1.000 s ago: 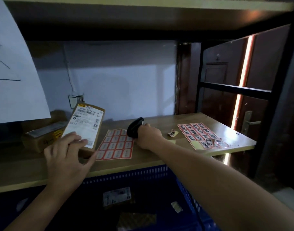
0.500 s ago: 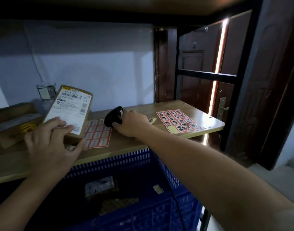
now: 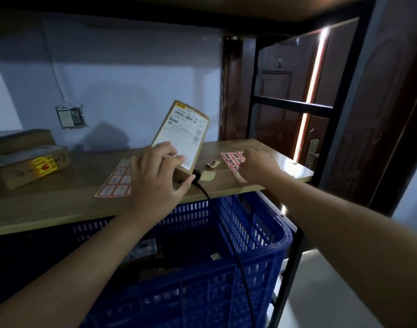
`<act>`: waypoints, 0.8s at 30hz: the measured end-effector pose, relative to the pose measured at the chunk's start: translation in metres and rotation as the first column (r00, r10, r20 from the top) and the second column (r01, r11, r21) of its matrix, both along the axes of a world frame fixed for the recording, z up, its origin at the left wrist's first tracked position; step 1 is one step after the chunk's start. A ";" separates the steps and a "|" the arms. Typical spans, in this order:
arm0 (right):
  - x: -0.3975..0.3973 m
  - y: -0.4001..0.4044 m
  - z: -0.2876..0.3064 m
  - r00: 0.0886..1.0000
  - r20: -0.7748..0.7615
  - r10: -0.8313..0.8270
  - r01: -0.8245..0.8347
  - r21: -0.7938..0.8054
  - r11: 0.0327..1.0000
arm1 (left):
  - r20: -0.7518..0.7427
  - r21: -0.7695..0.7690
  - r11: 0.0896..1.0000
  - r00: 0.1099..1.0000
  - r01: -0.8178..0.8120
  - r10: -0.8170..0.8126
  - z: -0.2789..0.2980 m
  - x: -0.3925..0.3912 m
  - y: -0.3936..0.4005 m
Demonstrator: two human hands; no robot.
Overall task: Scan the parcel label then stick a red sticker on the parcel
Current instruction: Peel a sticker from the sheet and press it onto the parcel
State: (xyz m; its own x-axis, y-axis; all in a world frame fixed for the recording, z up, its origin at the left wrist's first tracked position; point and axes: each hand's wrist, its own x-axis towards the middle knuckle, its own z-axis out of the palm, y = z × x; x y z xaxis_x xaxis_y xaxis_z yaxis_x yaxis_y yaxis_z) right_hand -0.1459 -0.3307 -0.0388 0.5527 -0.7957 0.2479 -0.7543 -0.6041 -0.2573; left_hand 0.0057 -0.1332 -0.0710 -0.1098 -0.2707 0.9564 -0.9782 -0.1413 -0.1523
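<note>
A brown parcel (image 3: 182,129) with a white printed label stands tilted upright on the wooden shelf (image 3: 61,200). My left hand (image 3: 155,174) grips its lower end. The black scanner (image 3: 196,175) lies on the shelf behind that hand, mostly hidden, its cable hanging down. My right hand (image 3: 259,165) rests on the right sheet of red stickers (image 3: 231,159), fingers curled over the sheet; what the fingertips hold is hidden. A second red sticker sheet (image 3: 115,183) lies left of the parcel.
A blue plastic crate (image 3: 262,245) with parcels inside stands below the shelf. Cardboard boxes (image 3: 25,166) with a yellow-red label sit at the shelf's left. Loose sticker scraps (image 3: 212,163) lie between my hands. A black rack post and a dark door are at right.
My right hand let go of the scanner and moved right onto the right sticker sheet. My left hand shifted the parcel rightward, over the scanner. The camera view swung.
</note>
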 end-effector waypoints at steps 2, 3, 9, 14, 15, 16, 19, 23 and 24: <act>-0.009 -0.002 0.000 0.999 -0.016 -0.038 0.039 0.013 0.999 | 0.002 0.003 1.000 1.000 0.014 -0.014 0.001 -0.004 -0.004; -0.012 -0.003 -0.001 0.998 -0.026 -0.049 0.050 0.025 0.998 | -0.001 0.006 1.000 1.000 0.020 -0.020 0.001 -0.006 -0.006; -0.016 -0.006 -0.010 0.999 -0.027 -0.048 0.049 0.071 0.996 | -0.003 0.013 0.999 0.999 0.035 -0.035 -0.002 -0.010 -0.010; -0.015 -0.008 -0.010 0.997 0.035 -0.064 0.061 0.073 0.996 | -0.034 0.016 0.999 0.999 0.029 -0.028 -0.005 -0.010 -0.007; -0.015 -0.008 -0.011 0.997 0.030 -0.076 0.074 0.085 0.994 | -0.037 0.018 0.999 0.999 0.027 -0.027 -0.006 -0.010 -0.006; -0.015 -0.010 -0.011 0.996 0.040 -0.084 0.080 0.096 0.992 | -0.039 0.018 0.999 0.999 0.028 -0.028 -0.007 -0.010 -0.005; -0.016 -0.006 -0.012 0.986 0.132 -0.100 0.085 0.118 0.989 | -0.035 0.014 0.999 0.999 0.030 -0.030 -0.008 -0.009 -0.004; -0.019 -0.004 -0.012 0.971 0.205 -0.124 0.107 0.092 0.990 | -0.044 0.023 0.999 0.999 0.027 -0.026 -0.008 -0.006 -0.001; -0.019 -0.004 -0.012 0.965 0.226 -0.130 0.113 0.086 0.990 | -0.044 0.024 0.999 0.999 0.026 -0.025 -0.009 -0.005 0.000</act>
State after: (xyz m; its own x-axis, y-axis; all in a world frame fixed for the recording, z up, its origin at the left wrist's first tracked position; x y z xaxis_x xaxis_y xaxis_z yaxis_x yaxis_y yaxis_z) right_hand -0.1649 -0.3352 -0.0507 0.3855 -0.8736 0.2970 -0.7361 -0.4852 -0.4720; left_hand 0.0005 -0.1331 -0.0795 -0.0753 -0.2919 0.9535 -0.9873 -0.1125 -0.1124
